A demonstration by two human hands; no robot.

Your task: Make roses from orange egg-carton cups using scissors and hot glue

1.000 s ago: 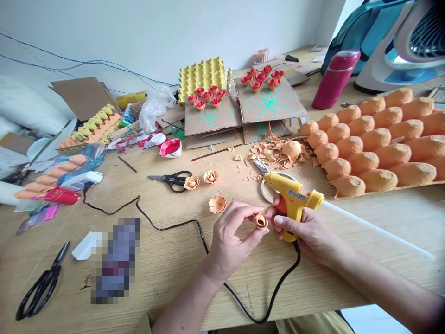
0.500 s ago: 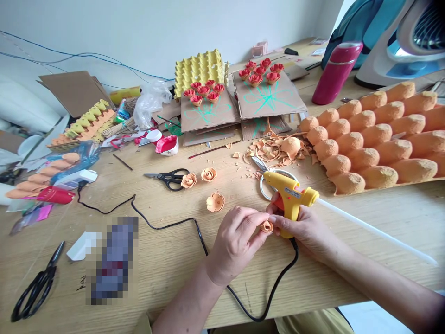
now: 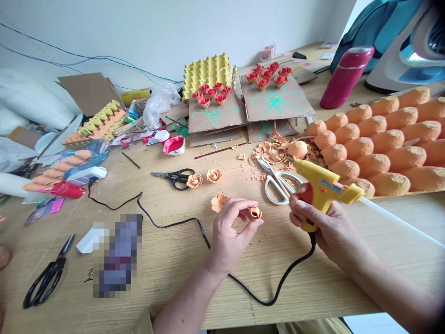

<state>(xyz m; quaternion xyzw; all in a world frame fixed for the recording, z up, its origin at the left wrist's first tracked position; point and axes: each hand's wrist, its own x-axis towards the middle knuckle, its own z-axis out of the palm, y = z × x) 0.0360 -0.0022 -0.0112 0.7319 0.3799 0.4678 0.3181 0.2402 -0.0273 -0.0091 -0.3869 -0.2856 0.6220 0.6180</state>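
My left hand [image 3: 231, 232] pinches a small orange paper rose [image 3: 255, 213] between thumb and fingertips above the wooden table [image 3: 174, 269]. My right hand [image 3: 325, 222] grips the handle of a yellow hot glue gun [image 3: 321, 188] with a white glue stick [image 3: 399, 221] sticking out behind it; its nozzle points left, a hand's width from the rose. The gun's black cord [image 3: 278, 287] runs under my left wrist. An orange flower piece [image 3: 218, 202] lies just beyond my left hand, and two more orange roses [image 3: 204, 177] sit by black scissors [image 3: 174, 177].
White-handled scissors [image 3: 278, 183] and orange scraps [image 3: 274, 153] lie beyond the gun. An orange egg tray [image 3: 382, 144] fills the right side, with a magenta bottle [image 3: 344, 76] behind. Cardboard sheets carrying red flowers [image 3: 274, 95], a yellow egg tray [image 3: 206, 72] and more black scissors [image 3: 47, 278] are about.
My right hand has pulled the glue gun away to the right and up from the rose. My left hand has lifted the rose slightly and holds it alone.
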